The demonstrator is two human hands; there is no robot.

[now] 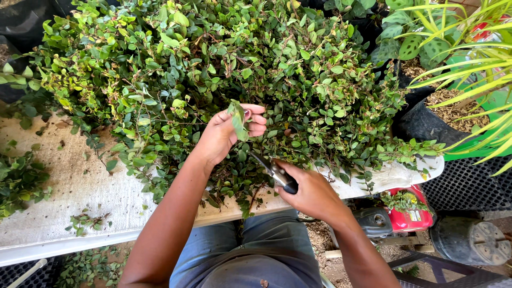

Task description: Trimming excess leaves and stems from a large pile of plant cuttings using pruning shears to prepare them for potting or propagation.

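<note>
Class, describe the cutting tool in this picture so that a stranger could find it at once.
Start at the big leafy shrub spread over the white table. At its near edge, the right hand grips pruning shears: the only metal, dark-handled thing among green leaves.

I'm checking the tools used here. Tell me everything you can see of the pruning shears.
The pruning shears lie in the right hand, which grips the dark handles; only their upper ends show. The narrow metal blades look grey and point up-left into the leafy stems, toward the left hand, which pinches a sprig. Whether the blades are open cannot be told. They sit above the pale table.
</note>
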